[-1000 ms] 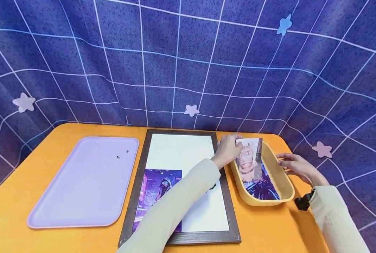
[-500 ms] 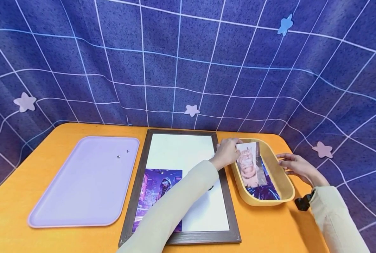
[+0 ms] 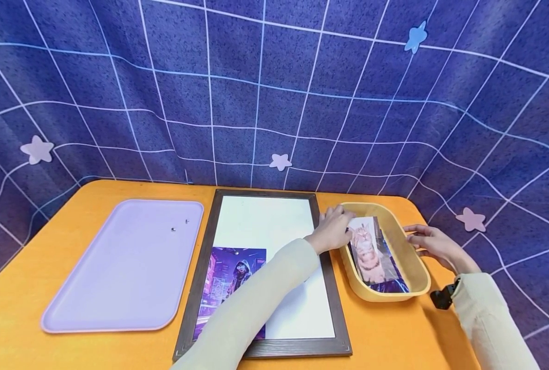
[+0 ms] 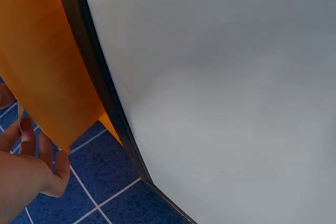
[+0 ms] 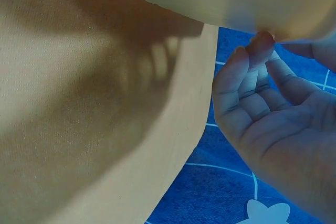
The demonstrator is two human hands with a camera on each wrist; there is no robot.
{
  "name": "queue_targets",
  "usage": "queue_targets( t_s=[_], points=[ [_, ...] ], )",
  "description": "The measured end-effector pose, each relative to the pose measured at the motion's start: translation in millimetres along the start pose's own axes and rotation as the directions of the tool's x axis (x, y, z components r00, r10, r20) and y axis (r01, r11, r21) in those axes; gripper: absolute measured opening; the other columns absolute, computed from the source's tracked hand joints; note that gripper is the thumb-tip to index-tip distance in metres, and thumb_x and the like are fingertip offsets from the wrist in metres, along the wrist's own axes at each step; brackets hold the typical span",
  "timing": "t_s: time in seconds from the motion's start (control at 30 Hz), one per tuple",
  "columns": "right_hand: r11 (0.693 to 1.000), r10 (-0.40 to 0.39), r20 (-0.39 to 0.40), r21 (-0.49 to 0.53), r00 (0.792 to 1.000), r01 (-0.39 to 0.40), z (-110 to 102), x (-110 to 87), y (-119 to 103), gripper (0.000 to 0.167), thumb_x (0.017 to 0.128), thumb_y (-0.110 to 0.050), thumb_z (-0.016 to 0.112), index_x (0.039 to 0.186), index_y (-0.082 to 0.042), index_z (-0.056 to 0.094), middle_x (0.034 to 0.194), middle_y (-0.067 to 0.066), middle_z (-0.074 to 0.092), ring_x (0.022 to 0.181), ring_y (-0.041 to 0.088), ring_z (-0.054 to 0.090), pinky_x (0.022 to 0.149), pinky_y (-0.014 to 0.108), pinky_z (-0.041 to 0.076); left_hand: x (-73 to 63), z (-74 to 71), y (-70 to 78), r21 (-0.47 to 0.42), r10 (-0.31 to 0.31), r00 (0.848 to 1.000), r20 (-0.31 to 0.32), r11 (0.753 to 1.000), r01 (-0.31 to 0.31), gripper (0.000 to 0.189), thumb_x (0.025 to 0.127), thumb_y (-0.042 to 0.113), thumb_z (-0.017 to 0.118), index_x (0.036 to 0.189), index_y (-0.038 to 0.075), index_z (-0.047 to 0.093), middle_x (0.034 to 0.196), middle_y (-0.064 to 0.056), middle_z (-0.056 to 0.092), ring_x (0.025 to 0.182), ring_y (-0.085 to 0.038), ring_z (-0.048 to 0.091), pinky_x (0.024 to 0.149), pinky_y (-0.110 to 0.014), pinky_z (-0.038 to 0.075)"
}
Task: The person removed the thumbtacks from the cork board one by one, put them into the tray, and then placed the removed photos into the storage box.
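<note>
In the head view, my left hand [image 3: 332, 230] pinches the top left corner of a cat picture card [image 3: 367, 257]. The card is lowered into a yellow plastic basket [image 3: 417, 272], over darker blue-purple picture cards [image 3: 390, 285] that it partly hides. A thin card edge shows between the left fingers [image 4: 27, 135] in the left wrist view. At the basket's right side, my right hand [image 3: 433, 245] holds the rim; the right wrist view shows curled fingers [image 5: 231, 77] against the outer wall.
A dark-framed white board [image 3: 267, 221] lies left of the basket, with a purple poster of a hooded figure [image 3: 237, 267] on it, partly under my left sleeve. A lilac tray [image 3: 126, 267] with two tiny objects [image 3: 173, 229] lies farther left. A blue curtain [image 3: 256, 103] hangs behind.
My left hand has moved slightly down and nearer with the cat card, which now sits lower in the basket over the dark cards. The right hand stays at the rim.
</note>
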State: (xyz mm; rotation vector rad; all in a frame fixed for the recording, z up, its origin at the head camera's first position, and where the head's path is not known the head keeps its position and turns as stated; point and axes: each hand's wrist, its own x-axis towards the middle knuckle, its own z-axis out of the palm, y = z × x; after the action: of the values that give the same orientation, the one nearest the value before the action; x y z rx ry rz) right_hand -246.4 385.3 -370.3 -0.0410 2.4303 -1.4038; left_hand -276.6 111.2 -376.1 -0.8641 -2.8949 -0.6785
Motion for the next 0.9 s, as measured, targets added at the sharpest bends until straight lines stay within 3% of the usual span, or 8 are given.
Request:
queue_targets(
  t_s=[0.43, 0.7, 0.9],
  points=[
    [1.0, 0.008, -0.003, -0.006, 1.0, -0.008, 1, 1.2, 0, 0.05, 0.092, -0.013, 0.046, 0.132, 0.011, 0.029, 0.085, -0.008, 0.055, 0.077, 0.005, 0.052, 0.067, 0.027, 0.049, -0.6, 4.1, -1.7, 0.03, 0.029, 0.999, 0.022, 0.999, -0.03, 0.049, 0.085, 0.026, 0.059, 0.132, 0.022, 0.047, 0.129, 0.0, 0.047, 0.114, -0.02, 0.039, 0.09, -0.036, 0.03],
    [1.0, 0.013, -0.003, -0.024, 1.0, -0.013, 1, -0.7, -3, 0.049, 0.092, -0.014, 0.047, 0.131, 0.011, 0.03, 0.088, -0.007, 0.057, 0.078, 0.006, 0.053, 0.069, 0.029, 0.05, -2.1, -3.1, -1.7, 0.016, 0.026, 0.997, 0.07, 0.999, -0.027, 0.05, 0.086, 0.026, 0.057, 0.134, 0.024, 0.043, 0.135, 0.002, 0.044, 0.121, -0.02, 0.038, 0.095, -0.039, 0.029],
    [0.998, 0.007, -0.013, -0.058, 1.0, -0.008, 0, 0.1, -5, 0.049, 0.092, -0.013, 0.047, 0.131, 0.011, 0.031, 0.089, -0.006, 0.058, 0.078, 0.006, 0.055, 0.069, 0.029, 0.05, -2.8, -7.7, -4.9, -0.009, 0.054, 0.997, 0.051, 0.999, -0.054, 0.046, 0.087, 0.024, 0.056, 0.132, 0.025, 0.045, 0.134, 0.003, 0.044, 0.121, -0.021, 0.038, 0.097, -0.04, 0.028]
  ],
)
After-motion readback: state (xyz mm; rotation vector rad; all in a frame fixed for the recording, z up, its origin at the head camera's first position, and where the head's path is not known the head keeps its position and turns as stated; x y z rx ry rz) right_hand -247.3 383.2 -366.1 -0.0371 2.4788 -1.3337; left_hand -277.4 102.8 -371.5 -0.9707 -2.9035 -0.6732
